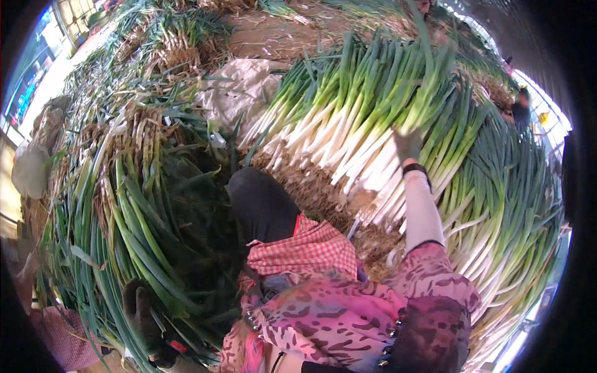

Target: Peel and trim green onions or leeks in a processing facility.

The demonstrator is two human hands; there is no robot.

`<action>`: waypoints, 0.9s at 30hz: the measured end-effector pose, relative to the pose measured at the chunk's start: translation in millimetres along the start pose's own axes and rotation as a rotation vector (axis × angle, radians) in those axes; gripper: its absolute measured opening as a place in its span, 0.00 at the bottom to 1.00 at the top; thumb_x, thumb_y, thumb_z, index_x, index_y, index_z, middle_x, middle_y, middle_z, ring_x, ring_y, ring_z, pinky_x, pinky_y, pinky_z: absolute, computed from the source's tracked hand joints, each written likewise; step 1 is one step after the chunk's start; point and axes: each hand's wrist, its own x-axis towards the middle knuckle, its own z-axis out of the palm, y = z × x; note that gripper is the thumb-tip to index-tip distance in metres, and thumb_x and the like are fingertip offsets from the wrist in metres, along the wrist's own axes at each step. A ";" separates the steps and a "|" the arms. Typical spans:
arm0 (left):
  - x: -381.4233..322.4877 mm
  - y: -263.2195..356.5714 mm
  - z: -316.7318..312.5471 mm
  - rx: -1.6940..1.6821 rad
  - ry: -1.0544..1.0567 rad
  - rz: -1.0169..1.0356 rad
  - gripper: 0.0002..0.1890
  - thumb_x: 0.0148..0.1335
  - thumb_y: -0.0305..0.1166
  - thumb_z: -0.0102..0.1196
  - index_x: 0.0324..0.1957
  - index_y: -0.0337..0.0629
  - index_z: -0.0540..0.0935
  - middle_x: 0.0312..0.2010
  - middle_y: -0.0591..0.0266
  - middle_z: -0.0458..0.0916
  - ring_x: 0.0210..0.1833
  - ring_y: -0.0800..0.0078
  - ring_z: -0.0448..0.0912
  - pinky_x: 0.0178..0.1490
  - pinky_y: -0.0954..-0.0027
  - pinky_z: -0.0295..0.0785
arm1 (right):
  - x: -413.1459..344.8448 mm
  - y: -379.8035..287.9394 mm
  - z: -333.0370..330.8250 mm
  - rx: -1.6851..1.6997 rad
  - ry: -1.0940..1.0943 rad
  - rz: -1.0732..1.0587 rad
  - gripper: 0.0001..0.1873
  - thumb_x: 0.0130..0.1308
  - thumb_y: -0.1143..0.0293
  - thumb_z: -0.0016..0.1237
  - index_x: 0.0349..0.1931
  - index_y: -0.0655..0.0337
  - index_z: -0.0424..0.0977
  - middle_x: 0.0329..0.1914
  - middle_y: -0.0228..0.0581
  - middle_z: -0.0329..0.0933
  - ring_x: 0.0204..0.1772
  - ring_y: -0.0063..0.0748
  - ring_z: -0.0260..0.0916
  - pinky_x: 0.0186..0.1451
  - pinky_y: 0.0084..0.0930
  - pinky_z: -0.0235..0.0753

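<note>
My right hand (408, 145), in a grey-green glove with a dark band at the wrist, reaches forward and grips a bunch of long green onions (426, 105). Their leaves point away from me and look blurred. Under and beside the hand lies a broad row of green onions (354, 116), white stems and roots towards me. At lower left, my left hand (142, 319) in a dark glove rests against long onion leaves (140, 233); whether its fingers hold any is hidden. A small red patch (177, 346) shows beside that glove.
A heap of untrimmed onions with brown roots (140, 126) rises on the left. Soil and root litter (317, 191) border the row near my knee (263, 200). Behind lie a crumpled pale sheet (242, 88) and more bundles (179, 42). Another person (521, 109) is at far right.
</note>
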 end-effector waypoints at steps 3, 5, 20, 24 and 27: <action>-8.5 3.2 -9.2 -0.025 0.023 -0.022 0.16 0.79 0.36 0.58 0.59 0.34 0.83 0.52 0.61 0.82 0.55 0.69 0.77 0.63 0.67 0.71 | -26.9 -11.0 42.6 -0.060 -0.154 0.164 0.59 0.67 0.49 0.65 0.84 0.75 0.44 0.78 0.74 0.64 0.74 0.68 0.74 0.75 0.47 0.79; -8.9 14.1 -12.4 0.012 -0.019 -0.005 0.16 0.79 0.35 0.58 0.59 0.34 0.83 0.51 0.62 0.82 0.54 0.69 0.77 0.63 0.67 0.71 | -31.9 -19.1 54.2 -0.095 -0.142 0.219 0.59 0.67 0.53 0.63 0.84 0.76 0.40 0.77 0.73 0.66 0.73 0.66 0.76 0.74 0.45 0.79; 145.5 34.9 -134.6 0.265 0.088 0.190 0.16 0.78 0.33 0.64 0.60 0.34 0.84 0.53 0.61 0.89 0.55 0.73 0.84 0.63 0.67 0.78 | -53.9 -86.6 60.5 -0.421 -0.144 -0.173 0.51 0.72 0.45 0.60 0.82 0.73 0.55 0.85 0.69 0.56 0.86 0.66 0.56 0.84 0.51 0.64; 251.4 5.1 -96.8 0.490 0.188 0.222 0.16 0.71 0.35 0.67 0.57 0.37 0.87 0.51 0.50 0.92 0.55 0.64 0.89 0.61 0.64 0.80 | -65.0 -108.1 64.2 0.310 -0.137 -0.552 0.40 0.78 0.63 0.60 0.82 0.72 0.58 0.85 0.61 0.58 0.83 0.54 0.62 0.83 0.44 0.65; 268.6 -39.8 -133.0 0.690 0.348 0.254 0.19 0.68 0.36 0.67 0.59 0.44 0.87 0.54 0.47 0.90 0.58 0.51 0.89 0.63 0.58 0.81 | -178.6 -226.7 47.1 0.914 -0.604 -0.533 0.31 0.78 0.73 0.59 0.78 0.64 0.67 0.70 0.40 0.74 0.66 0.33 0.73 0.68 0.31 0.76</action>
